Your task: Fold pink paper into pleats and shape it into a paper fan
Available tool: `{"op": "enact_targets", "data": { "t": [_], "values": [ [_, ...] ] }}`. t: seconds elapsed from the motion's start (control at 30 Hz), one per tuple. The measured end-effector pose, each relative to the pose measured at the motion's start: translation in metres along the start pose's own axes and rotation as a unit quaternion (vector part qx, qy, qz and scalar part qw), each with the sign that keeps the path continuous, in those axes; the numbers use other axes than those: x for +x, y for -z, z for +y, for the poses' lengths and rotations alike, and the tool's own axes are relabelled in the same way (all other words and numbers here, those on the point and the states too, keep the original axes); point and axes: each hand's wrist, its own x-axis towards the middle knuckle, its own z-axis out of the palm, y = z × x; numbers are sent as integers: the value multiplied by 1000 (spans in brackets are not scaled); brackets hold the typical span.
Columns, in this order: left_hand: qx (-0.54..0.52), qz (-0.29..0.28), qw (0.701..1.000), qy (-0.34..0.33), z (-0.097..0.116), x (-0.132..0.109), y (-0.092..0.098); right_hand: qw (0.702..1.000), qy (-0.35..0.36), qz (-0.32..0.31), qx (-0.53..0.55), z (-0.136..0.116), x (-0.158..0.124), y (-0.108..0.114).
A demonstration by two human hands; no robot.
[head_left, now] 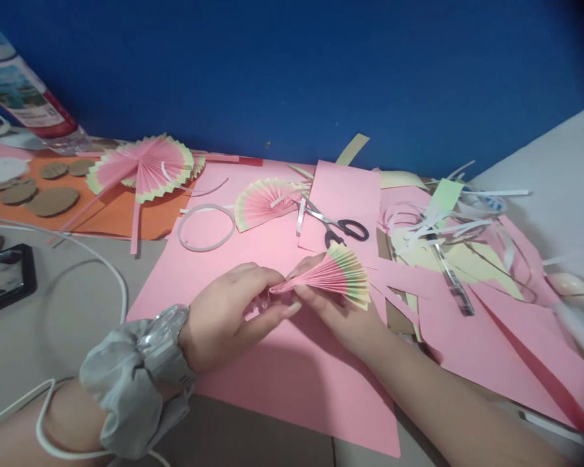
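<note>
Between my hands is a pleated paper fan (pixel 338 275), pink with a green and yellow rim, its folds spread toward the right. My left hand (pixel 241 301) pinches its narrow gathered end, fingers closed. My right hand (pixel 328 311) grips the pleats from below and behind, with the thumb on the near side; some of its fingers are hidden. Under both hands lies a large pink paper sheet (pixel 272 363). Just beyond, black-handled scissors (pixel 338 224) rest beside another pleated fan (pixel 267 201) that lies partly opened.
Finished-looking round fans on paper sticks (pixel 146 168) lie at the left on orange paper (pixel 160 220), near cardboard discs (pixel 53 201). A bottle (pixel 29 97) and a phone (pixel 7 279) are farther left. Paper strips (pixel 418 224) and a cutter knife (pixel 450 275) lie right. A blue wall (pixel 292 78) stands behind.
</note>
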Motion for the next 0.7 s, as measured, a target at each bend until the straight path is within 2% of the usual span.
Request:
{"op": "enact_targets", "data": {
  "t": [0.1,0.27,0.6,0.7],
  "values": [
    [44,46,998,-11,-1,-1,-3,1000,2,4,-11,0,1,0],
    [89,82,992,-32,-2,-4,-6,999,20,31,-24,1,3,-1],
    [87,91,990,-62,3,-2,-4,998,4,39,-48,4,-2,-4],
    [75,93,991,-58,4,-3,-3,999,-4,18,-38,0,-2,-5]
  ]
}}
